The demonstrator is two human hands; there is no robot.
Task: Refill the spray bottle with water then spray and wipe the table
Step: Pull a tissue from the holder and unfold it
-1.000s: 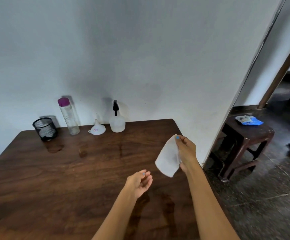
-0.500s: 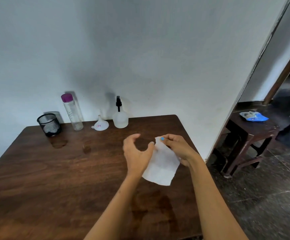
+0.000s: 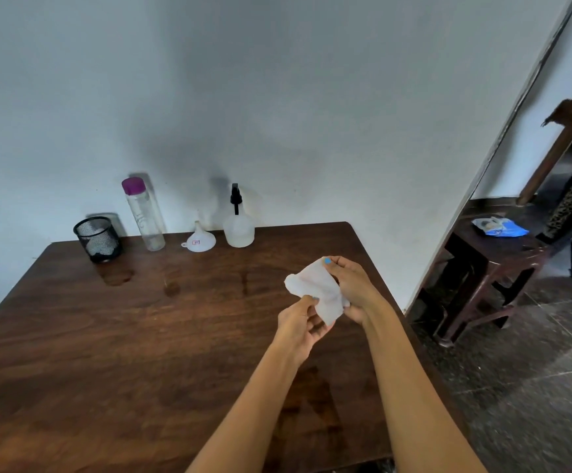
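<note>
from the head view, both hands are working a white wipe (image 3: 317, 288) in the air above the right part of the table (image 3: 114, 343): the right hand (image 3: 354, 288) is pinching its upper edge between thumb and fingers, and the left hand (image 3: 300, 324) is pinching the lower edge with curled fingers. the spray bottle (image 3: 239, 227) is standing upright at the back by the wall, just beside the funnel (image 3: 198, 240) and near the tall bottle (image 3: 144, 215) and mesh cup (image 3: 98, 240), all well apart from the hands. damp-looking patches are showing on the wood, so the wiping step seems to be the one in hand. to do it well, the person is probably best spreading or folding the wipe into a flat pad, keeping both pinches light so the thin sheet is not tearing, then laying it flat on the wet patches.
</note>
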